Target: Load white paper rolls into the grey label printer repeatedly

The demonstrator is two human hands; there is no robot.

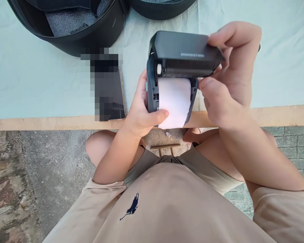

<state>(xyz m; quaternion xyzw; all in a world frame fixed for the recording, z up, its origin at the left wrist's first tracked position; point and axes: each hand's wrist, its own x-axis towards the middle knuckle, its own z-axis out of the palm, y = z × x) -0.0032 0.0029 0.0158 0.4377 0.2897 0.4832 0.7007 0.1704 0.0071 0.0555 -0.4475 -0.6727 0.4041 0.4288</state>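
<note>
Lettering on the raised lid (187,44) too blurry to read; most L hand (144,113) fingers hidden behind printer (182,69); phone (108,94) partly pixelated; 2 black cases (103,35) cut off at top. L hand grasps printer body, thumb on paper (176,99); R hand (226,91) pinches lid's R end. Printer's dark, boxy; paper smooth, white, curved; L case zippered, w/ speckled gray foam (66,22). Printer's held over tan table edge (281,109), btwn hands, apart from cases; phone's just beside L wrist.
</note>
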